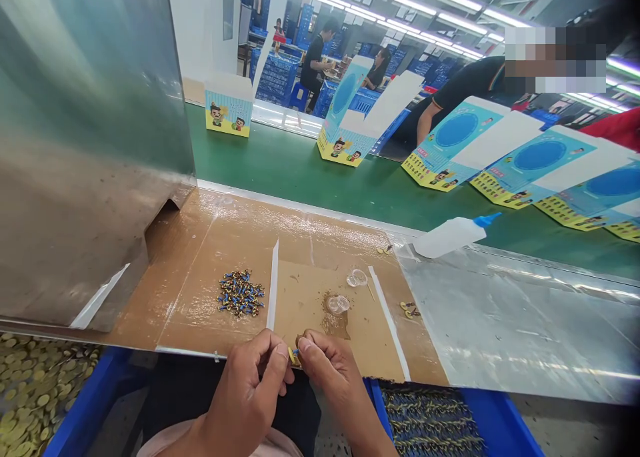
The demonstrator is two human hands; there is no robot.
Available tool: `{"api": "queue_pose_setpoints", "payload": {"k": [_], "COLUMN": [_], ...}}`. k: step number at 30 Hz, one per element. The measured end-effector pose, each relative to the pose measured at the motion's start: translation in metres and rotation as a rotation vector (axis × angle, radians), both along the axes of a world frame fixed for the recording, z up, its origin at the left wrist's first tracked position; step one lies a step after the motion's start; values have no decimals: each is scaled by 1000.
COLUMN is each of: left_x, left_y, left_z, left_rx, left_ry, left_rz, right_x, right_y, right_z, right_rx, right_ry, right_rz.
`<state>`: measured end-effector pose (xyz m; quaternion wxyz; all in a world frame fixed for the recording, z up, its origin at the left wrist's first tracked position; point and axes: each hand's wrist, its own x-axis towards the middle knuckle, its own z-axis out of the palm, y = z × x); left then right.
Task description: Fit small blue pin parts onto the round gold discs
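Observation:
My left hand (253, 383) and my right hand (327, 367) meet at the near edge of a cardboard mat (200, 270), fingertips pinched together on a tiny gold and blue part (294, 356). A pile of similar small gold and blue parts (240, 293) lies on the mat just beyond my left hand. Two small clear plastic caps (339, 303) rest ahead of my right hand.
A white squeeze bottle with a blue tip (453, 235) lies on its side at the right. Printed cartons (345, 127) ride a green conveyor belt (300, 170); people work beyond it. Blue bins hold gold discs (30, 397) and more parts (430, 423). A metal panel (75, 143) stands left.

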<state>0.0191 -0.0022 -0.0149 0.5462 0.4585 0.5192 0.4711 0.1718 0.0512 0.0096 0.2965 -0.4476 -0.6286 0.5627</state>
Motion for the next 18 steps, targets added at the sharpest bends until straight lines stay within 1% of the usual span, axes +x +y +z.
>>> {"api": "queue_pose_setpoints", "payload": {"k": [4,6,9,13,18], "left_x": [-1,-3,-6,-10,-11], "left_y": [4,5,9,15,19], "left_z": [0,1,2,1,-6], "left_rx": [-102,-113,-118,-170,-203], "left_ry": [-138,-177,-184,-209,-274], "left_rz": [10,17,33,40,65], "right_x": [-7,-11,-16,-20,-25], "right_y": [4,5,8,16,23], "right_z": [4,7,11,9,4], "right_rx": [-22,-6,6,12,5], "right_ry": [0,-54,-144,-184,-168], "right_rz": [11,-1,-2,-5,23]}}
